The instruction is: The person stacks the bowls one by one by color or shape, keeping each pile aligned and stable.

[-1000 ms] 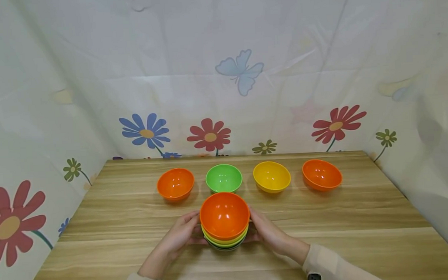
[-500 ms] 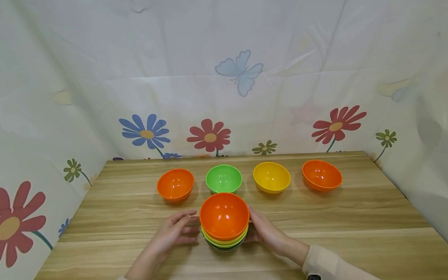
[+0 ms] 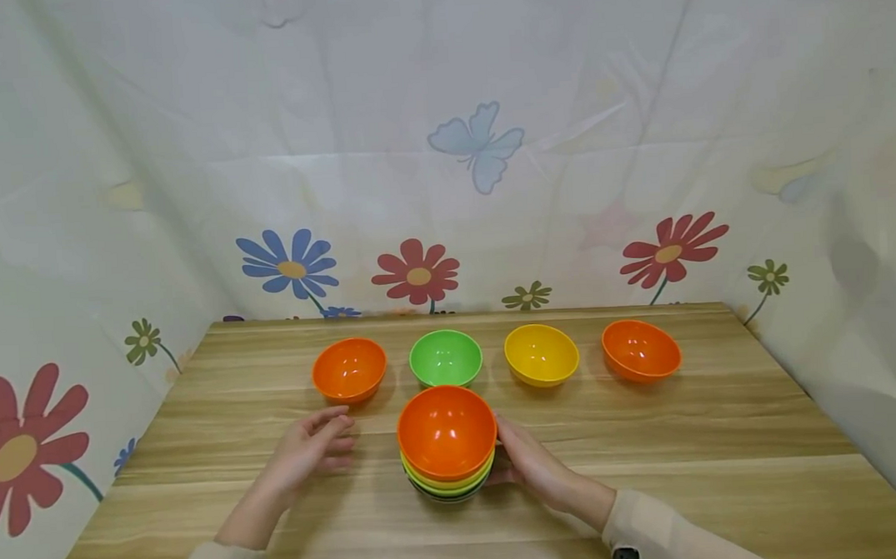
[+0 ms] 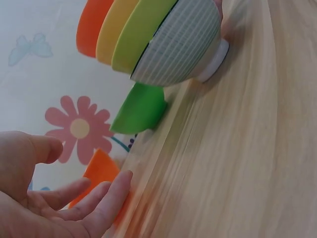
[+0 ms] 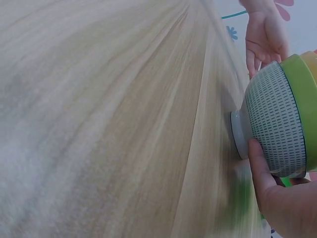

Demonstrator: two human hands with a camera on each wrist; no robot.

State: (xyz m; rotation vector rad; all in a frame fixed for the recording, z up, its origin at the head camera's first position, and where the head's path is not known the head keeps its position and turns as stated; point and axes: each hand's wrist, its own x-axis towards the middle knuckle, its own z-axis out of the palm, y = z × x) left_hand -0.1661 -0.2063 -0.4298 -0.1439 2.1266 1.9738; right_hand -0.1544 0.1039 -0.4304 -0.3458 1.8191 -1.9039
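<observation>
A stack of nested bowls (image 3: pixel 447 434) stands upright on the table, orange on top. Under the orange one come a yellow bowl (image 4: pixel 116 32), a lime green bowl (image 4: pixel 138 37) and, lowest, a white bowl with a dashed pattern (image 5: pixel 275 116). My right hand (image 3: pixel 539 469) holds the stack's right side, thumb against the patterned bowl and fingers behind it, partly hidden. My left hand (image 3: pixel 301 453) is in the air left of the stack, fingers loose and holding nothing, just in front of the far-left orange bowl (image 3: pixel 349 370).
Behind the stack, a row runs along the wooden table (image 3: pixel 653 504): the far-left orange bowl, a green bowl (image 3: pixel 445 357), a yellow bowl (image 3: pixel 541 355) and another orange bowl (image 3: pixel 641 350). A flowered curtain (image 3: pixel 564 183) hangs behind the table's back edge.
My left hand has let go of the stack and moved left, towards the far-left orange bowl. My right hand and the stack have stayed in place.
</observation>
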